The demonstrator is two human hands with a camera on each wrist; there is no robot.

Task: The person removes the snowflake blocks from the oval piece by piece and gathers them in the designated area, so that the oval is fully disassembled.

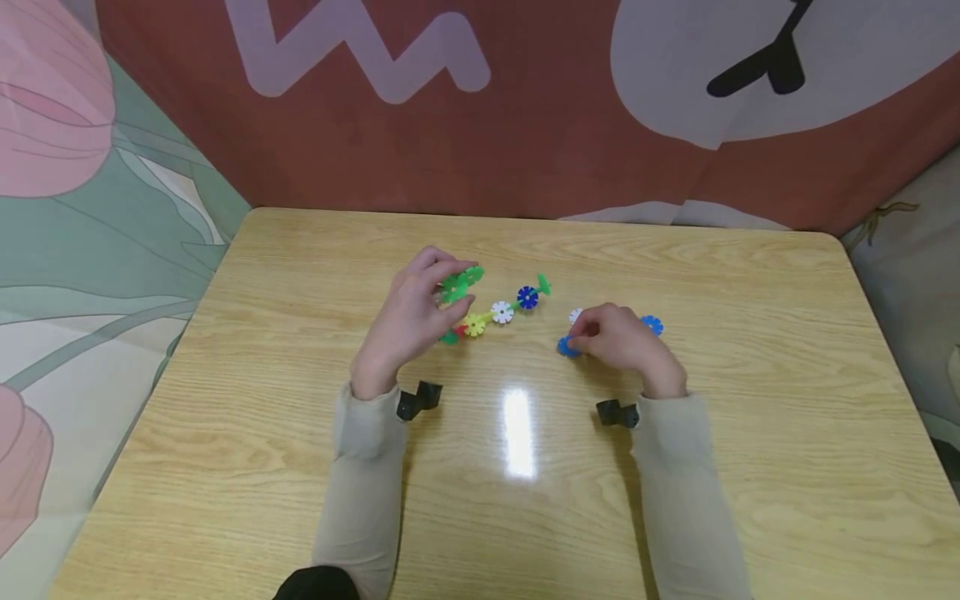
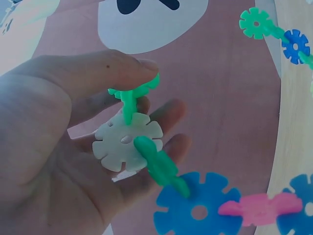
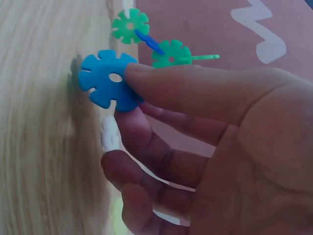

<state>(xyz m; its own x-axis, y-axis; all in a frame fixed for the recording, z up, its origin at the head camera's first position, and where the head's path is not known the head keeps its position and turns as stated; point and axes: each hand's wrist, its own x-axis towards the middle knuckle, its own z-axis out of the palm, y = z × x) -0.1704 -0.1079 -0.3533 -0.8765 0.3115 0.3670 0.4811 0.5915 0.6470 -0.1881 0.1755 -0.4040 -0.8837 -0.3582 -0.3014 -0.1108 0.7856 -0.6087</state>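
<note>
My left hand point(image 1: 412, 317) grips a chain of slotted plastic flower discs above the table. In the left wrist view its thumb lies over a green disc point(image 2: 146, 87), and a white disc point(image 2: 110, 149) sits before the fingers. Linked on from there are a green disc point(image 2: 164, 169), a blue disc point(image 2: 181, 210) and a pink disc point(image 2: 259, 209). Between thumb and forefinger, my right hand point(image 1: 618, 337) pinches a single blue disc point(image 3: 100, 81) at the tabletop. A white disc point(image 3: 108, 133) is by its fingertips, partly hidden.
Linked discs lie mid-table: a yellow disc point(image 1: 475, 325), a white disc point(image 1: 502, 312), a dark blue disc point(image 1: 527, 297) and a green disc point(image 1: 544, 285). Another blue disc point(image 1: 652, 324) lies right of the right hand. A patterned wall covering point(image 1: 525, 167) stands behind the wooden table point(image 1: 787, 458).
</note>
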